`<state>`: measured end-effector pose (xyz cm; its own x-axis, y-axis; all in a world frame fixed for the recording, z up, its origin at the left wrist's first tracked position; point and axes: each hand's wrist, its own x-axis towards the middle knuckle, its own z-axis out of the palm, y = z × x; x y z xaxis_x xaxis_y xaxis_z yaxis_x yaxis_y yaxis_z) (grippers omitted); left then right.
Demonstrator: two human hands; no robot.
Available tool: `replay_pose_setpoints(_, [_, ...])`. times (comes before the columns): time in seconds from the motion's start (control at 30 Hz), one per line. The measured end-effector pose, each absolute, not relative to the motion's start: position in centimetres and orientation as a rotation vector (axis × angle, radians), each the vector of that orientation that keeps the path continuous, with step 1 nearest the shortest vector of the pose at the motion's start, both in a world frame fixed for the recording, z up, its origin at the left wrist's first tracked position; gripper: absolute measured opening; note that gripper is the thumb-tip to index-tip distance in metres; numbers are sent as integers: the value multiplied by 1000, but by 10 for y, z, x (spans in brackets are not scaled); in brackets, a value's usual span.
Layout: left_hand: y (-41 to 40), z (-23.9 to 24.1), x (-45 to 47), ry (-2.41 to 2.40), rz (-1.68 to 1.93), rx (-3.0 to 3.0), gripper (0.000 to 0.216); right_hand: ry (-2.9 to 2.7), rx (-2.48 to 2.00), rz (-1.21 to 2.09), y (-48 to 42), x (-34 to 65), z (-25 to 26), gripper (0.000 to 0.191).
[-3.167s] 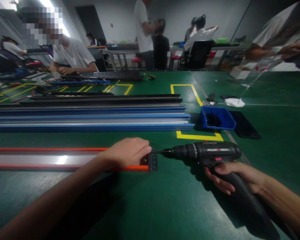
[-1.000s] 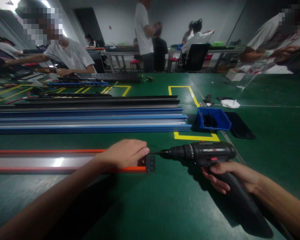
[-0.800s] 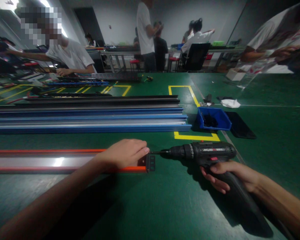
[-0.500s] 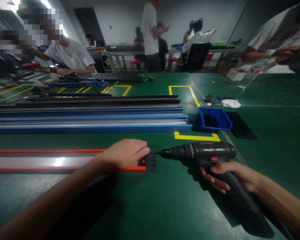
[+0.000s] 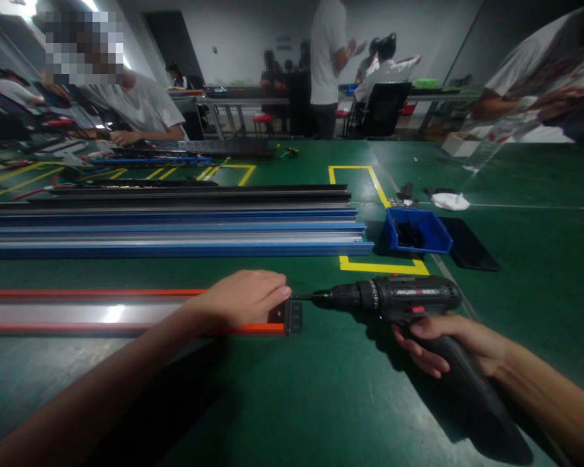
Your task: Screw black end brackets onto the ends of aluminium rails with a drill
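Note:
My left hand [image 5: 250, 298] is closed over the right end of a long orange-edged metal channel [image 5: 111, 314] that lies on the green table. A black slotted end bracket [image 5: 296, 316] sits at the channel's end, just past my fingertips. My right hand [image 5: 442, 340] grips a black cordless drill [image 5: 413, 293] by its handle, with the fingers near the trigger. The drill points left, and its thin bit [image 5: 306, 296] reaches the far corner of the bracket. My left fingers partly hide the place where the bit meets it.
Behind lie several blue channels [image 5: 175, 249] and black channels [image 5: 199, 194]. A blue bin [image 5: 435, 241] holding small black parts stands right of them, beside a flat black tablet-like object [image 5: 470, 245]. Yellow tape [image 5: 382, 266] marks the table. Co-workers sit and stand across the room.
My hands, the channel and the drill stay almost in place. A small light now shows below the drill's body. In the background, a standing person has moved right.

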<state>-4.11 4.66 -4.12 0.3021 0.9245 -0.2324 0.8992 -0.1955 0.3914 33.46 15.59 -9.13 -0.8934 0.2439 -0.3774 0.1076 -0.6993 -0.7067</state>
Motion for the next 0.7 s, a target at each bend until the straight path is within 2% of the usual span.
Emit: replay_pose_setpoints(0.7, [46,-44,-42,1611,92,2137,47,-1238,-652,2732,156,334,-92,25])
